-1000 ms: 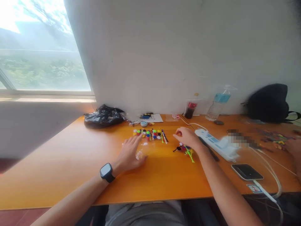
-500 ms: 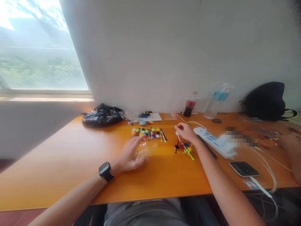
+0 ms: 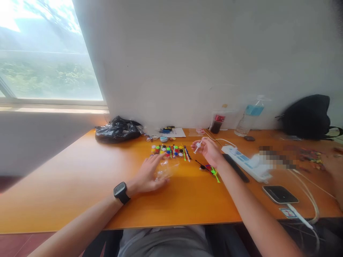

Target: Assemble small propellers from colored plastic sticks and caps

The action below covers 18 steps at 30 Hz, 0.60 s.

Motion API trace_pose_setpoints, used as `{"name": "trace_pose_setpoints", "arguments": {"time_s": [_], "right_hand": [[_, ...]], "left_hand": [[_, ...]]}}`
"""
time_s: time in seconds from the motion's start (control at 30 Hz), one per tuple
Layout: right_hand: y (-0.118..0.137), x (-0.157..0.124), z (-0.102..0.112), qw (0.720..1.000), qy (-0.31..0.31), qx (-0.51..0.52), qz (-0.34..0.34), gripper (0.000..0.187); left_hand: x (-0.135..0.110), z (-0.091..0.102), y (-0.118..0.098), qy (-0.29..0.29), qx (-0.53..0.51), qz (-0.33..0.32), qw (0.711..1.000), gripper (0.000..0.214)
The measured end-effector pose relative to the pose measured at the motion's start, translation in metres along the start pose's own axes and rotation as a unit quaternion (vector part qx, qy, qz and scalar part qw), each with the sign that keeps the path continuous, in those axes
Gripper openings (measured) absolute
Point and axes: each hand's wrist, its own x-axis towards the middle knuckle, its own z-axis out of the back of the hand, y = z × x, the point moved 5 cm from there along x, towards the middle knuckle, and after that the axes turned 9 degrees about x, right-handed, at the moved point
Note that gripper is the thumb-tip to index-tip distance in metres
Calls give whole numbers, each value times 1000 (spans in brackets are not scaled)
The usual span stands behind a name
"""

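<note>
My right hand point(image 3: 211, 151) is raised over the table, its fingers closed on a white plastic arrow spinner point(image 3: 198, 145) with a round disc at its middle. Below it lies a loose group of arrow spinners, among them a black spinner point(image 3: 202, 167) and a bright green spinner point(image 3: 215, 174). My left hand point(image 3: 148, 174) is open, thumb and fingers spread beside a crinkled clear plastic bag point(image 3: 164, 170); whether it presses on the bag I cannot tell. Just beyond the fingertips are rows of small coloured discs point(image 3: 168, 150) and several loose arrows point(image 3: 184, 153).
A white power strip point(image 3: 248, 160) and a phone point(image 3: 280, 194) with a cable lie to the right. Along the wall stand a black plastic bag point(image 3: 118, 131), a cola bottle point(image 3: 217, 124), a clear bottle point(image 3: 242, 125) and a black backpack point(image 3: 307, 116).
My right hand has lifted and turned palm-up with the white spinner, which shows its disc. The black spinner has tipped over onto its side. My left hand has barely moved.
</note>
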Motion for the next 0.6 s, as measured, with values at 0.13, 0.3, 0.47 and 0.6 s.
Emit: {"name": "trace_pose_setpoints", "arguments": {"time_s": [0.13, 0.3, 0.47, 0.6], "right_hand": [[-17, -17, -24, 996, 31, 18, -78, 42], [-35, -38, -56, 977, 158, -119, -80, 34], [-44, -49, -71, 927, 238, -288, 27, 20], [-47, -52, -71, 910, 248, -325, 71, 21]], "left_hand": [[1, -4, 4, 3, 40, 20, 999, 94], [1, -9, 7, 23, 74, 39, 996, 103], [2, -9, 6, 31, 90, 54, 994, 103], [1, -7, 3, 15, 106, 49, 993, 99]]}}
